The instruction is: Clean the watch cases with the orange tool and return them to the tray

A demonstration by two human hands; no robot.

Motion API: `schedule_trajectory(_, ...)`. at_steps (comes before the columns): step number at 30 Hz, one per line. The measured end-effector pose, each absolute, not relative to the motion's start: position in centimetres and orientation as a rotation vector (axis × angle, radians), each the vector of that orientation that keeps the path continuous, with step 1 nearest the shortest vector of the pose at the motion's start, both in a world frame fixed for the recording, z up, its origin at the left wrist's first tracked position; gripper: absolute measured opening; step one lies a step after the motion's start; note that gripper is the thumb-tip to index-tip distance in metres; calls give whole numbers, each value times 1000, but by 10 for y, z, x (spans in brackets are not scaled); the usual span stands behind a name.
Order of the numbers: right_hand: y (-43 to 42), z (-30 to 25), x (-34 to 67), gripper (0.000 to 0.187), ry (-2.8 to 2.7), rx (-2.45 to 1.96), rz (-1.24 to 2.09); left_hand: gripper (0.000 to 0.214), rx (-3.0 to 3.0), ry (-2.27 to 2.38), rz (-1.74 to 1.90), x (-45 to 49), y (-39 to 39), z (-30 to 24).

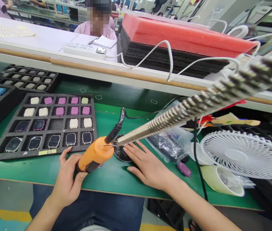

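Observation:
My left hand (68,178) is wrapped around an orange electric screwdriver (97,153) lying low over the green mat (112,176), its black cord end pointing up and away. My right hand (148,165) lies flat on the mat with fingers stretched out, fingertips touching a round black piece (121,153) beside the screwdriver's tip. A metal ribbed nozzle (186,110) reaches in from the upper right and ends just above that round piece. Left of my hands a black foam tray (46,123) holds small watch bodies and white and purple cases in its cells.
A white fan (245,154) lies at the right with a pale cup (221,179) below it, plastic bags (169,142) and a purple part (184,169). More trays (27,78) stand at far left. Across the raised shelf sits another person (99,25), beside red and black foam sheets (174,41).

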State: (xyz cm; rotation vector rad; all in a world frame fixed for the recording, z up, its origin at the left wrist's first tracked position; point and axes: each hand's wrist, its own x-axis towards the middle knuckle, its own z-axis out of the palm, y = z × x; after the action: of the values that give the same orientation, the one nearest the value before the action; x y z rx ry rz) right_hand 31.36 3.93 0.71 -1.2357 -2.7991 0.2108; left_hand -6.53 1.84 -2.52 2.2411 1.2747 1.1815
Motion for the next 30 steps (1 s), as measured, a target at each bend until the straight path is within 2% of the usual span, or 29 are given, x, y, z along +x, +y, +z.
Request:
schedule_trajectory(12, 38, 16, 332, 75, -2796, -1363, 150, 27, 2275, 1239, 1209, -67, 20, -28)
schedule_trajectory(22, 35, 14, 330, 75, -2777, -1415, 149, 25, 2279, 1203, 1210, -66, 19, -27)
schedule_trajectory(30, 29, 22, 329, 80, -2837, -1288, 219, 25, 2280, 1212, 1214, -66, 20, -25)
